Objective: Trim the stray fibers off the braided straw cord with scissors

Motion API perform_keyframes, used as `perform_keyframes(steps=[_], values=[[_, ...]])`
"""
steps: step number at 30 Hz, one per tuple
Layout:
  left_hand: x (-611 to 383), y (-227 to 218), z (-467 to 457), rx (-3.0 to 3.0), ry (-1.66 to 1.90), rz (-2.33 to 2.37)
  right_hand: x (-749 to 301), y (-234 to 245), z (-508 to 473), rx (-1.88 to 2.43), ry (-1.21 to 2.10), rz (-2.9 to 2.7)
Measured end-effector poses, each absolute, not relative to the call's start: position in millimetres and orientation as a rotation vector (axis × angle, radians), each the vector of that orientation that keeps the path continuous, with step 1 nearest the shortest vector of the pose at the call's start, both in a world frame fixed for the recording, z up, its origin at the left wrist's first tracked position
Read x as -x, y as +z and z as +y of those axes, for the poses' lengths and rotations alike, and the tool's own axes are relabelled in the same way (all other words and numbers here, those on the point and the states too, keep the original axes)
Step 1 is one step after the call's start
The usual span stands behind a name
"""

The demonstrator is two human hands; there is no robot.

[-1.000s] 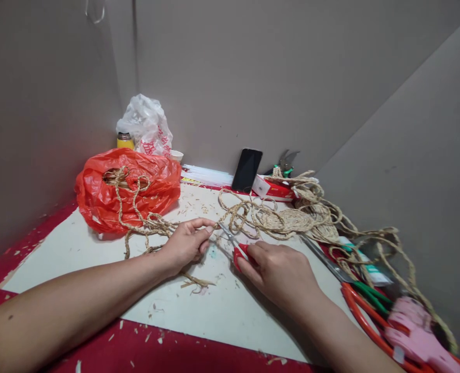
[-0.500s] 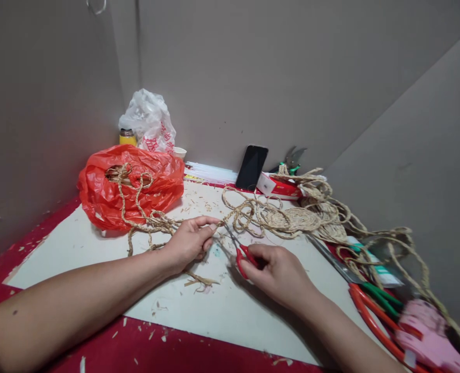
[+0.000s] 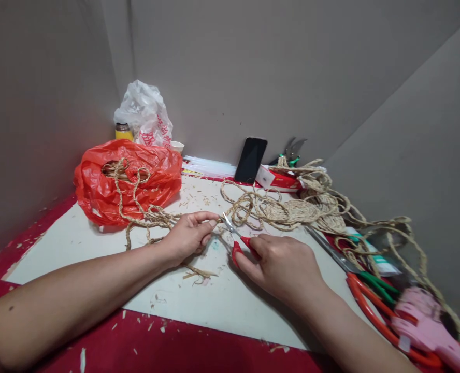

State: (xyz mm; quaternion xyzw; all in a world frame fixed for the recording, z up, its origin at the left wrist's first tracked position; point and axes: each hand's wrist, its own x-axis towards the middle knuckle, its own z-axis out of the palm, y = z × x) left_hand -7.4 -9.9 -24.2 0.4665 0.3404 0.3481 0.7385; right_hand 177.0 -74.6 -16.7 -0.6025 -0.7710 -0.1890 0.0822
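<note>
My left hand (image 3: 191, 234) pinches a braided straw cord (image 3: 162, 216) between thumb and forefinger, over the white board (image 3: 175, 298). In my right hand (image 3: 282, 259) is a small pair of scissors (image 3: 234, 239) with red handles, the fingers closed around the loops. Its blade tips are slightly apart and sit at the cord, just right of my left fingertips. Leftward, the cord runs to loose loops and a red plastic bag (image 3: 156, 178) with straw inside. Just beyond the scissors lie tangled loops and a flat coil (image 3: 292, 213) of the same braid.
At the back, a black phone (image 3: 250, 160) leans by a red box (image 3: 282, 178). Large shears with orange handles (image 3: 364, 305) and a pink tool (image 3: 424, 321) lie at the right. A white bag (image 3: 144, 114) and yellow jar (image 3: 123, 132) stand back left. Straw scraps litter the board.
The scissors have turned slightly, and more of the blades shows at the cord. My right hand has rolled a little over the handles. The whole view has shifted slightly.
</note>
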Motion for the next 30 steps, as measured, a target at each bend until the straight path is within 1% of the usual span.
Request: perform_keyframes(steps=[11, 20, 26, 30], values=[[7.2, -22.6, -9.8, -1.018, 0.779, 0.774, -176.2, -15.4, -74.3, 1.788, -0.487, -2.347], [8.8, -27.8, -7.9, -1.015, 0.785, 0.767, -181.4, -16.9, -73.6, 1.71, -0.487, -2.368], [6.8, -22.8, -10.5, -1.032, 0.764, 0.802, -177.1, -13.3, -75.2, 1.759, -0.519, -2.306], [5.8, -18.8, -12.2, -1.028, 0.755, 0.831, -175.9, -14.3, -73.6, 1.736, -0.472, -2.263]])
